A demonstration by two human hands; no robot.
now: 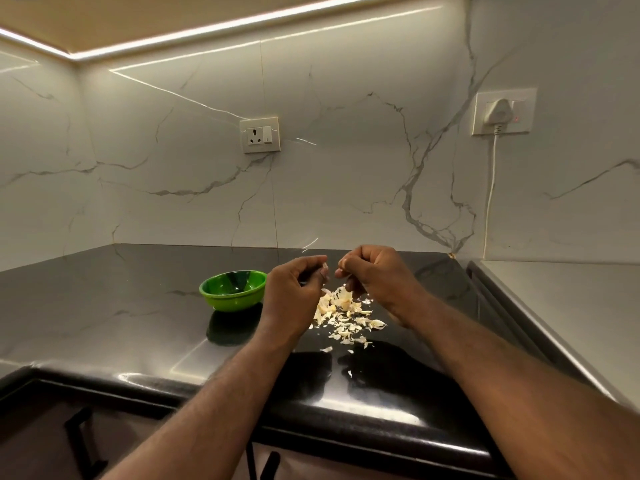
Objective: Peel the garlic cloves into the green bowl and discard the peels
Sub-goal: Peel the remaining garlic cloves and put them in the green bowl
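Fingers (pixel 320 273) of left hand (pixel 294 292) pinch a pale garlic scrap (pixel 325 266); right hand (pixel 379 278) fingers curled close opposite, hold unclear. Black counter (pixel 104 306): beneath the fingers. Green bowl (pixel 232 289): just left of them. Garlic cloves and peels (pixel 346 315): heaped directly under them.

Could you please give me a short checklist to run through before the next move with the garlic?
1. Left hand pinches a small pale garlic piece: ok.
2. Right hand has curled fingers, but whether it grips anything: cannot tell.
3. Piece fully peeled: cannot tell, too small.
4. Green bowl upright, left of the hands: ok.
5. Peels scattered on the counter, not discarded: not ok.
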